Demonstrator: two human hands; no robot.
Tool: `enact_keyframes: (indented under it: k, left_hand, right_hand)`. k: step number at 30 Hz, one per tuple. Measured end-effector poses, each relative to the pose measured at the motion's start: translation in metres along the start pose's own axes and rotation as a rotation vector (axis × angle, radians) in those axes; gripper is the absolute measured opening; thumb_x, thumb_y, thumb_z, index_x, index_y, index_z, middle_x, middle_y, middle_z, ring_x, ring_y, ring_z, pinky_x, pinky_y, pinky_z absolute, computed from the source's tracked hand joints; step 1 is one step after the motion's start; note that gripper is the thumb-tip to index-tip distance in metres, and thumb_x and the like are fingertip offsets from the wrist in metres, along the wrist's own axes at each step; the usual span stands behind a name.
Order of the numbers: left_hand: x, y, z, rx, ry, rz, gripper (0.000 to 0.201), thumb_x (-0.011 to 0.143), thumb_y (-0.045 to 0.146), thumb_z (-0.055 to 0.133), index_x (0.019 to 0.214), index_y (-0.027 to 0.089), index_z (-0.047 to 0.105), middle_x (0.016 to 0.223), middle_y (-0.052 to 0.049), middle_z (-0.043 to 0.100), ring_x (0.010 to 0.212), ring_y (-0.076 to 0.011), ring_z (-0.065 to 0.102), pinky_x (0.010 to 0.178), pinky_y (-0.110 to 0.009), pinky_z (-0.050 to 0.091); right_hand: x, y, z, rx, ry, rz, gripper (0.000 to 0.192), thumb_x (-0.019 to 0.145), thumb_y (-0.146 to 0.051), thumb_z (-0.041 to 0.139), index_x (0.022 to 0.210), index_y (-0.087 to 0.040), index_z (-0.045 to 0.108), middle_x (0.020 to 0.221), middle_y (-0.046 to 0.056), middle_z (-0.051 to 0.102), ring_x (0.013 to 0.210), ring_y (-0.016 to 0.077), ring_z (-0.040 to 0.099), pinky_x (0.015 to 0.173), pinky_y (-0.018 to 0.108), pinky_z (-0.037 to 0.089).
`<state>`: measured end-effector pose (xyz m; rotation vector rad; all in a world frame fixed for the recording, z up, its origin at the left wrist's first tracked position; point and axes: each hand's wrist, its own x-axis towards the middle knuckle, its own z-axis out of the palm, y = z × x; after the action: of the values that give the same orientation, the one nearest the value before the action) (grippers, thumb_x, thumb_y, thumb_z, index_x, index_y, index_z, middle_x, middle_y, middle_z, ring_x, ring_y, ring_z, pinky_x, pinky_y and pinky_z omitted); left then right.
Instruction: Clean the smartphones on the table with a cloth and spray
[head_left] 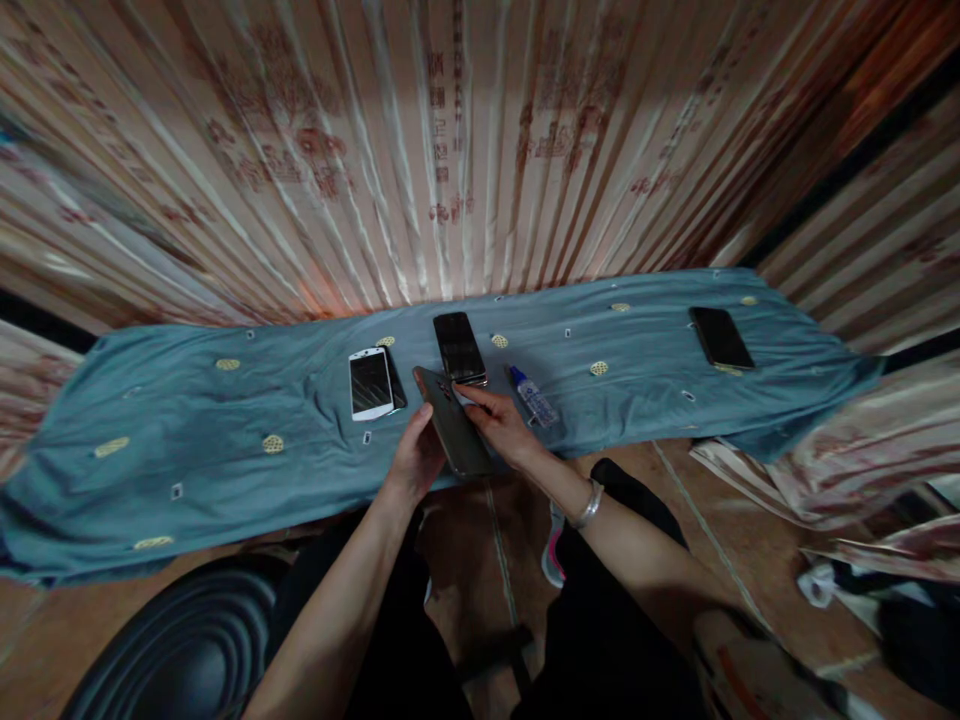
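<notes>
Here the left hand [412, 460] has its fingers [422, 418] clasping the left side of the grey phone [460, 435], seemingly steadying it for the right hand [502, 425], whose index finger [471, 393] reaches its upper end, any grip there unclear, with the black phone [459, 343] just beyond it, the white phone [370, 388] leftward, the bottle [535, 398] rightward.

The left forearm [337, 605] and right forearm [626, 530] reach forward from below, angling inward between spread legs [600, 620]. The left hand [417, 458] grips, its thumb [425, 414] uppermost. The right hand [504, 428] points its index finger [475, 394] leftward; its other fingers seem curled, though dim light blurs them
</notes>
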<state>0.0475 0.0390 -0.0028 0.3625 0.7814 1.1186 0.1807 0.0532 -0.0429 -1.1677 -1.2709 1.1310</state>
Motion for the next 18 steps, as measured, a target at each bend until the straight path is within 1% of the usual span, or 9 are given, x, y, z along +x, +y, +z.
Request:
enact_keyframes:
  k: [3,6,9,11,12,14,16,18]
  left_hand:
    - [0.002,0.001,-0.003,0.000,0.018,-0.024,0.016,0.077,0.030,0.064,0.080,0.015,0.070,0.080,-0.007,0.076,0.098,-0.0266,0.070,0.092,-0.035,0.053]
    - [0.003,0.004,-0.005,0.001,0.028,-0.031,0.017,0.079,0.029,0.061,0.080,0.015,0.070,0.078,-0.006,0.075,0.096,-0.0260,0.070,0.091,-0.036,0.053]
    - [0.004,0.006,-0.006,-0.006,0.008,-0.011,0.015,0.080,0.027,0.060,0.081,0.016,0.070,0.079,-0.006,0.075,0.092,-0.0238,0.071,0.089,-0.034,0.054]
    - [0.005,0.007,-0.007,-0.015,-0.006,0.024,0.013,0.078,0.024,0.063,0.086,0.016,0.069,0.083,-0.004,0.075,0.087,-0.0212,0.071,0.086,-0.031,0.054]
    - [0.006,0.007,-0.009,-0.019,-0.012,0.040,0.015,0.077,0.023,0.065,0.090,0.017,0.069,0.086,-0.003,0.075,0.085,-0.0199,0.071,0.084,-0.030,0.054]
    - [0.008,0.007,-0.011,-0.020,-0.025,0.063,0.026,0.074,0.021,0.068,0.100,0.020,0.067,0.092,-0.002,0.075,0.086,-0.0184,0.070,0.084,-0.029,0.053]
    - [0.009,0.009,-0.014,-0.010,-0.049,0.082,0.038,0.072,0.021,0.071,0.110,0.023,0.063,0.097,-0.001,0.074,0.090,-0.0185,0.070,0.086,-0.030,0.052]
    - [0.010,0.013,-0.016,0.005,-0.078,0.113,0.048,0.070,0.021,0.073,0.116,0.025,0.059,0.096,0.000,0.074,0.094,-0.0196,0.070,0.089,-0.032,0.051]
  right_hand:
    - [0.000,0.001,0.000,0.093,-0.015,0.050,0.036,0.082,-0.014,0.058,0.113,-0.022,0.072,0.121,0.002,0.070,0.117,0.0210,0.063,0.109,0.043,0.042]
    - [0.000,0.002,-0.001,0.163,-0.040,0.074,0.034,0.081,-0.016,0.059,0.112,-0.023,0.072,0.120,0.001,0.070,0.117,0.0207,0.063,0.111,0.043,0.039]
    - [-0.001,0.003,0.000,0.203,-0.043,0.093,0.032,0.080,-0.018,0.061,0.109,-0.024,0.074,0.120,0.001,0.071,0.118,0.0208,0.062,0.112,0.044,0.038]
    - [-0.001,0.003,0.001,0.221,-0.045,0.116,0.032,0.079,-0.019,0.062,0.108,-0.024,0.074,0.119,0.001,0.071,0.117,0.0208,0.063,0.111,0.044,0.039]
    - [-0.002,0.003,0.001,0.227,-0.050,0.128,0.032,0.079,-0.019,0.062,0.108,-0.024,0.074,0.119,0.001,0.071,0.117,0.0206,0.063,0.111,0.044,0.039]
    - [-0.003,0.001,0.002,0.241,-0.061,0.142,0.033,0.079,-0.018,0.062,0.109,-0.024,0.073,0.121,0.001,0.070,0.117,0.0203,0.063,0.111,0.044,0.039]
    - [-0.006,-0.002,0.003,0.256,-0.085,0.152,0.034,0.078,-0.018,0.062,0.110,-0.024,0.073,0.122,0.002,0.070,0.117,0.0205,0.062,0.111,0.044,0.039]
    - [-0.010,-0.006,0.004,0.265,-0.112,0.161,0.034,0.078,-0.019,0.061,0.110,-0.024,0.073,0.123,0.001,0.069,0.119,0.0211,0.061,0.112,0.045,0.038]
